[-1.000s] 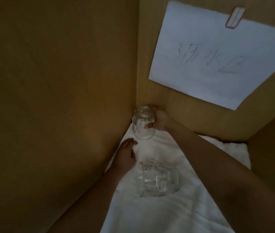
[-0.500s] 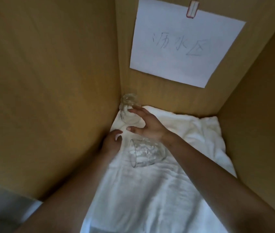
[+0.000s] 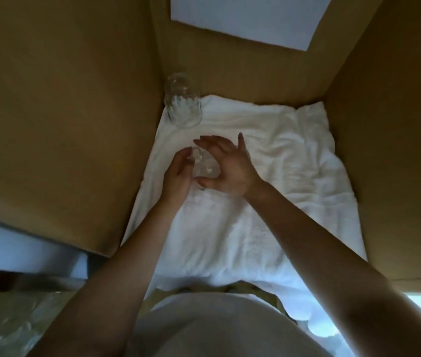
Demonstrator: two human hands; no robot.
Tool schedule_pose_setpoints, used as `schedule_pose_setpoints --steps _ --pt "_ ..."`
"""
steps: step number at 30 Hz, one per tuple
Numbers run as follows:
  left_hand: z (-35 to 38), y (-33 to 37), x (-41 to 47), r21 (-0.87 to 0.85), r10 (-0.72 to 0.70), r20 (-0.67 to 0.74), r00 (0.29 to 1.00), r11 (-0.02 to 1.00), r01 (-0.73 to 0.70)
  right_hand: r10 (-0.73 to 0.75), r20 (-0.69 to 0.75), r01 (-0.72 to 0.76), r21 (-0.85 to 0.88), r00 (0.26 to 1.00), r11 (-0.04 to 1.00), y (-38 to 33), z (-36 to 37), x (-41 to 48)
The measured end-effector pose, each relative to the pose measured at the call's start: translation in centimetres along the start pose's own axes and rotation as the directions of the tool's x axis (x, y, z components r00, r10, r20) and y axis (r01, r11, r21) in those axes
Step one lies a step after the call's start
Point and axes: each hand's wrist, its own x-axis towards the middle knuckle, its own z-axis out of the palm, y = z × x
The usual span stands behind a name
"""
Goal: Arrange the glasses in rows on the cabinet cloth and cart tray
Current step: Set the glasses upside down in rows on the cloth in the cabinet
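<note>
Back-left corner: an upturned glass [image 3: 183,101] is standing mouth-down on the cabinet cloth [image 3: 268,150], tucked close to both wooden walls. I am reading it as the start of a row.
Between my hands: a second, tipped glass [image 3: 204,168] is lying on its side mid-cloth, clear and patterned, catching the light.
Left hand [image 3: 178,173]: its fingers are curling round the glass's left end, steadying it against rolling.
Right hand [image 3: 226,166]: its fingers are lying splayed and straight across the top, not closing on it.
My judgement: I am setting up to stand this one beside the first.
</note>
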Motion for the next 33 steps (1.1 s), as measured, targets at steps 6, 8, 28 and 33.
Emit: schedule_pose_setpoints --steps 6,8,28,33 --pt "1.0 0.6 0.4 -0.208 -0.096 -0.023 0.995 0.974 0.089 0.147 -0.244 -0.172 -0.086 0.959 0.981 -0.5 1.8 -0.5" --pt "1.3 0.2 0.5 -0.183 -0.096 -0.007 0.995 0.979 0.093 0.221 -0.328 -0.246 -0.037 0.918 0.968 -0.7 1.9 -0.3" --pt "3.9 -0.3 -1.4 0.123 0.07 0.176 0.982 0.988 -0.092 0.591 0.184 -0.399 0.881 0.786 0.256 2.1 1.0 -4.0" --pt "3.9 1.2 -0.2 -0.067 -0.091 0.148 0.985 0.993 0.102 0.579 0.21 -0.489 0.786 0.788 0.379 2.1 -0.5 -4.5"
